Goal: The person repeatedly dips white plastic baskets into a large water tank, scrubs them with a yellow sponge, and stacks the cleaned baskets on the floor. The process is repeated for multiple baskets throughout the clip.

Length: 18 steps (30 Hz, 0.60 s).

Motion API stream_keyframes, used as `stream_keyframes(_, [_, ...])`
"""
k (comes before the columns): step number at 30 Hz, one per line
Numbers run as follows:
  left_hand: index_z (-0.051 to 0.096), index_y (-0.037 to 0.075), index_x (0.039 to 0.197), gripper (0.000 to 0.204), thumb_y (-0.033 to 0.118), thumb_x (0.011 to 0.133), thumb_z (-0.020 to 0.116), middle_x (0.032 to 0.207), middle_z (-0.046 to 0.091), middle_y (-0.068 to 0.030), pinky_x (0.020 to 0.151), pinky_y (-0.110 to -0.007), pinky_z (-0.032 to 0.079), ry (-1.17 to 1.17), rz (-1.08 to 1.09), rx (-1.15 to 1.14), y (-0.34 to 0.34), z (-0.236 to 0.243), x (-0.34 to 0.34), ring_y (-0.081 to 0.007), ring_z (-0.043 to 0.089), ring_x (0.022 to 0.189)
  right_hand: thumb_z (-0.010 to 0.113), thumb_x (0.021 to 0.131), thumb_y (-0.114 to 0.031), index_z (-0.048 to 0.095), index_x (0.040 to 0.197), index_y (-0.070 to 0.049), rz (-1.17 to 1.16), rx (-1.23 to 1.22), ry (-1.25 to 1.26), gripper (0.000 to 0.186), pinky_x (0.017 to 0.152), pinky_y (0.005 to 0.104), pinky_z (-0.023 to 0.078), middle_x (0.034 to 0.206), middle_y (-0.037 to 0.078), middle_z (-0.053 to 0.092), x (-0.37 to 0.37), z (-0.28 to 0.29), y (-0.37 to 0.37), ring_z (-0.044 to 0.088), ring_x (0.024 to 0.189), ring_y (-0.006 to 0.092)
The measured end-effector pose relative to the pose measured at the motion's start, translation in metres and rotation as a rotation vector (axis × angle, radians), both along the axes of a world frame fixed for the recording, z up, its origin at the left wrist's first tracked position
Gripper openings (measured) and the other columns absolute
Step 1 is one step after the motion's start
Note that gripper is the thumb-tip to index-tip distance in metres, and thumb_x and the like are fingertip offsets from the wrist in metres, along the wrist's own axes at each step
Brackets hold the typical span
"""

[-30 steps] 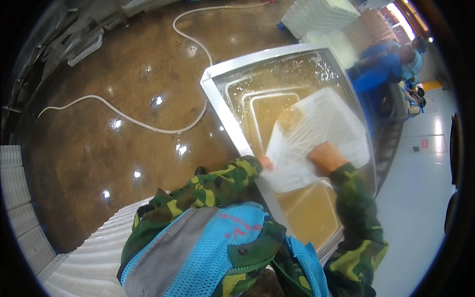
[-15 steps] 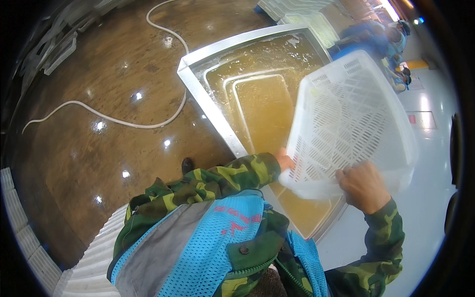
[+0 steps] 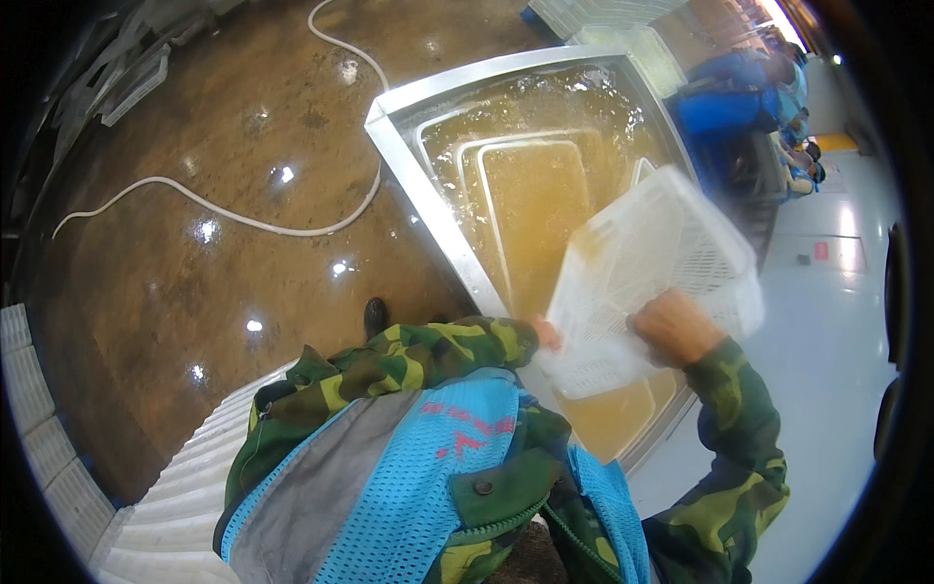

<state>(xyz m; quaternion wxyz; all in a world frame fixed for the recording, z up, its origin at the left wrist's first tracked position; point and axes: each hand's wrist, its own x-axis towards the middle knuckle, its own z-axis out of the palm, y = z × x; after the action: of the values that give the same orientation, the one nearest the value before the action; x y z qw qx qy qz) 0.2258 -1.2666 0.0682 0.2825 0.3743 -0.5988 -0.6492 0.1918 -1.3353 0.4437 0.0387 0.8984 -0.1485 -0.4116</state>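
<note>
A white slotted plastic basket (image 3: 637, 258) is tilted over a metal-rimmed tank (image 3: 425, 200) of murky yellow-brown water. My left hand (image 3: 547, 334) grips the basket's near left corner; its fingers are partly hidden behind the plastic. Closed over the near rim on the other side is my right hand (image 3: 676, 329). Motion smears the basket a little, and I see nothing inside it. Under the water show pale rectangular outlines (image 3: 530, 144), which look like submerged basket rims.
A pale hose (image 3: 292, 232) curves over the wet brown floor to the left. White crates (image 3: 49, 438) are stacked at the lower left, and a pale crate (image 3: 642, 54) stands beyond the tank. People in blue (image 3: 730, 92) are at the far right.
The basket has come down and slightly left, closer to the water, and its tilt has changed. Both hands have kept their hold and moved with it.
</note>
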Motion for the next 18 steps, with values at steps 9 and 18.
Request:
stream_keyframes(9, [0.068, -0.008, 0.082, 0.033, 0.012, 0.057, 0.074, 0.083, 0.067, -0.0227, 0.066, -0.037, 0.051, 0.357, 0.343, 0.423, -0.035, 0.054, -0.035, -0.0282, 0.066, 0.082, 0.07, 0.059, -0.004, 0.066, 0.069, -0.003, 0.002, -0.106, -0.006, 0.011, 0.065, 0.0342, 0.053, 0.065, 0.011, 0.064, 0.0, 0.059, 0.011, 0.065, 0.066, 0.0277])
stream_keyframes(18, [0.068, 0.001, 0.078, 0.016, 0.011, 0.067, 0.061, 0.076, 0.065, -0.0164, 0.065, -0.038, 0.047, 0.451, 0.553, 0.152, -0.034, 0.063, 0.001, -0.0288, 0.062, 0.074, 0.063, 0.063, -0.004, 0.054, 0.071, -0.006, 0.121, -0.118, -0.047, 0.012, 0.062, 0.0388, 0.045, 0.062, 0.011, 0.058, 0.039, 0.083, 0.032, 0.06, 0.062, 0.0294])
